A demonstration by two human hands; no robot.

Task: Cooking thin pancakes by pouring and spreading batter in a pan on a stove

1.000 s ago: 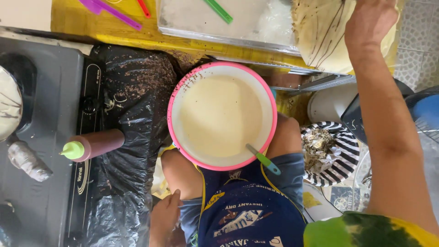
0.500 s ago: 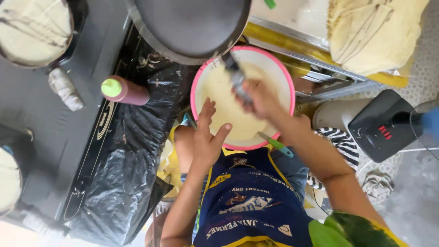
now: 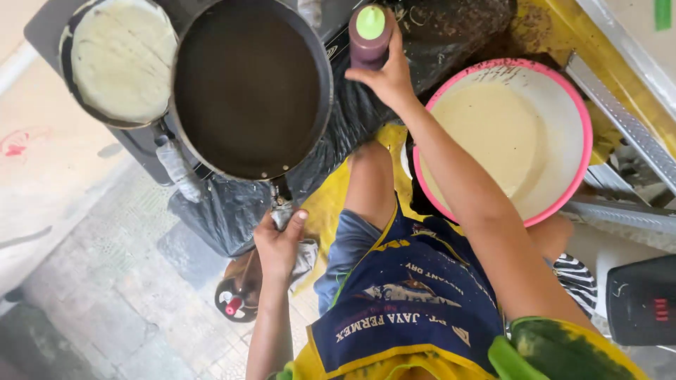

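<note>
My left hand (image 3: 278,243) now grips the cloth-wrapped handle (image 3: 285,211) of the empty dark pan (image 3: 250,88), swung in over the cooker. My right hand (image 3: 387,77) has left it and closes around the green-capped squeeze bottle (image 3: 370,35) beside the batter bowl (image 3: 574,105).

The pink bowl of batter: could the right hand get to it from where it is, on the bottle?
Probably yes. The right hand grips the green-capped bottle just beside the pink bowl, and the bowl's open top looks unobstructed; it would need to release the bottle first.
</note>
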